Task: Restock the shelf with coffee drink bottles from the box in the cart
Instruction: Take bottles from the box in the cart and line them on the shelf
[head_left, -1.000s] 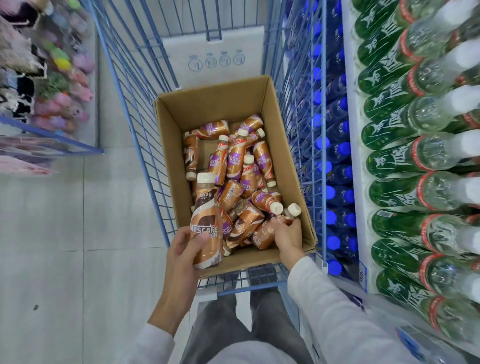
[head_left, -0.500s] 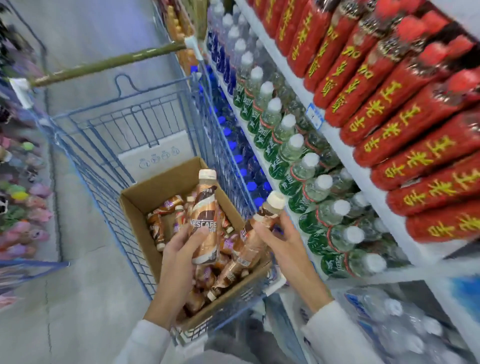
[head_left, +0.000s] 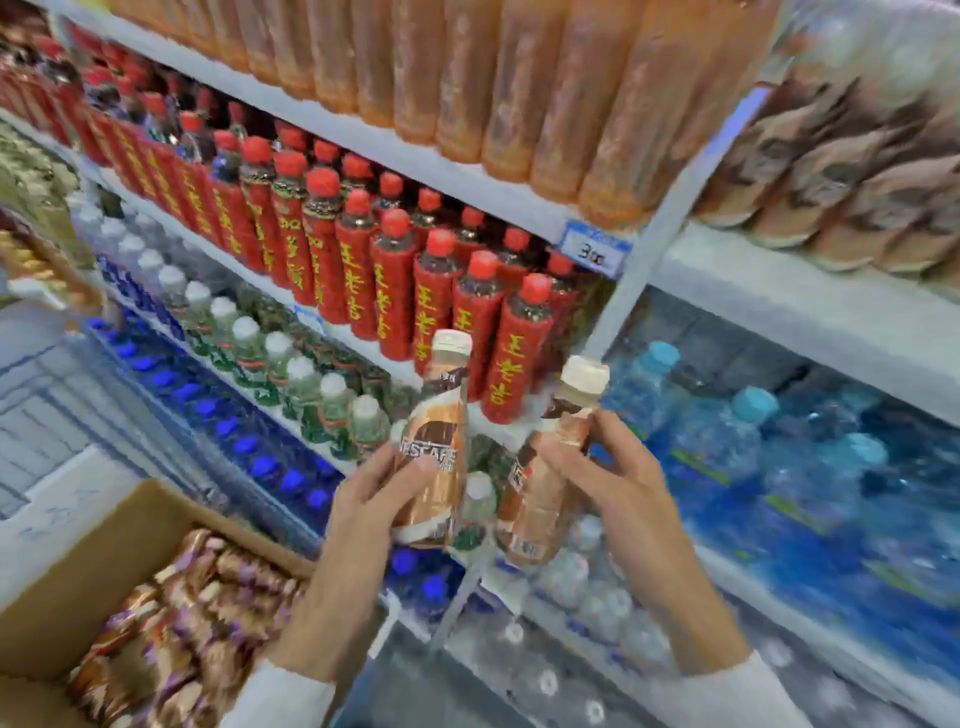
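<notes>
Left hand (head_left: 363, 499) fingers gripping upright coffee bottle (head_left: 434, 452), right hand (head_left: 618, 483) fingers gripping tilted bottle (head_left: 545, 483) just beside, box (head_left: 104, 561) near left, shelf (head_left: 524, 200) beyond

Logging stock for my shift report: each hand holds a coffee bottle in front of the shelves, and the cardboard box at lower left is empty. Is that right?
Not quite. The box is not empty: the head view shows many coffee bottles lying in it. The rest holds: the left hand and the right hand each grip a coffee bottle in front of the shelves.
</notes>
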